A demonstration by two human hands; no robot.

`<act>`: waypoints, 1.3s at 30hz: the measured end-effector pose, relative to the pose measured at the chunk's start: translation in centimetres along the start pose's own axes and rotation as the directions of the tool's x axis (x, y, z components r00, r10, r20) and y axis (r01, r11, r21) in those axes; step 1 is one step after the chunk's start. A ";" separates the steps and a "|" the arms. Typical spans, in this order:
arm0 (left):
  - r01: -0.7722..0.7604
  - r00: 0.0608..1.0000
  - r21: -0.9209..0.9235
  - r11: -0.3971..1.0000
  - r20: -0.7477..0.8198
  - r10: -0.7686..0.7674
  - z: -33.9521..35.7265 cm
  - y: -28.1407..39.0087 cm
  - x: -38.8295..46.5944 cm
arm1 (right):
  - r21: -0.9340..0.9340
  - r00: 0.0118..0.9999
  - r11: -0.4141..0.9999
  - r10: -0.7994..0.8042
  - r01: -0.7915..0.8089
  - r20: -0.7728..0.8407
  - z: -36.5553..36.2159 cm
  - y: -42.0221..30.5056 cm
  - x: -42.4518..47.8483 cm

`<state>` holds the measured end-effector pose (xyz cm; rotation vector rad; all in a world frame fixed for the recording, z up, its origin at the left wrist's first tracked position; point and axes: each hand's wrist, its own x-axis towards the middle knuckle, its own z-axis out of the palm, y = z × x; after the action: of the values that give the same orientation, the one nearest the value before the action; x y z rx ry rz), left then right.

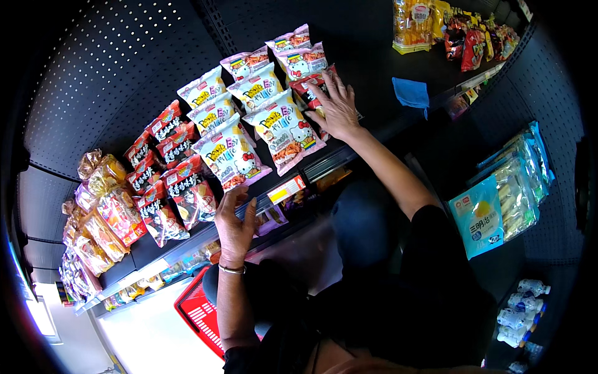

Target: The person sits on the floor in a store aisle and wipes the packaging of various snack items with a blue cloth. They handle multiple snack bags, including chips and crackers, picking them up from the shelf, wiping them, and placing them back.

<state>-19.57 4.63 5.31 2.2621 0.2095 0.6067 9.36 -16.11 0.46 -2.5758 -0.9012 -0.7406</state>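
Note:
My right hand (338, 107) lies over a red snack bag (304, 93), its fingers spread across the top and the thumb lower on the front. The hand covers much of that bag. Directly in front of it stands a pink and white snack bag (285, 131) with a cartoon cat. My left hand (236, 224), a bracelet at its wrist, is by the shelf's front edge with thumb and fingers apart. It holds nothing. Just above its fingertips is another pink and white bag (233, 156); a price label (286, 189) is to its right.
Black and red snack bags (190, 187) and wrapped bread (103, 229) fill the shelf's left. A blue cloth (411, 93) lies right of my right hand. Blue sandwich packs (495, 210) and bottles (518, 315) stand far right. Below is a red shopping basket (198, 308).

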 end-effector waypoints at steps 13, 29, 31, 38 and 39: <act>-0.022 0.999 0.001 1.000 -0.048 0.022 -0.6 -0.8 -0.1 | 0.135 0.962 0.991 0.054 -0.018 -0.267 -2.3 0.5 -0.7; -0.042 0.999 -0.006 0.999 -0.014 0.042 -0.9 0.5 -0.4 | 0.064 0.993 0.997 -0.035 0.042 -0.111 -1.7 0.2 9.8; -0.053 0.999 0.017 0.998 -0.011 0.054 -0.8 -0.1 -0.2 | -0.045 0.993 0.996 -0.079 0.076 -0.083 0.6 0.7 11.5; -0.028 0.998 -0.006 1.000 -0.050 0.028 -1.9 -0.4 -0.1 | -0.026 0.985 0.999 -0.036 0.040 0.169 3.2 -0.7 13.4; -0.029 0.998 -0.017 0.999 -0.051 0.028 -1.8 -0.5 -0.1 | -0.011 0.985 0.998 -0.051 0.054 0.162 3.3 -0.5 13.4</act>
<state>-20.56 6.15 5.96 2.2377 0.1964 0.6793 19.17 -7.79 5.39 -2.6654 -1.0193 -0.5600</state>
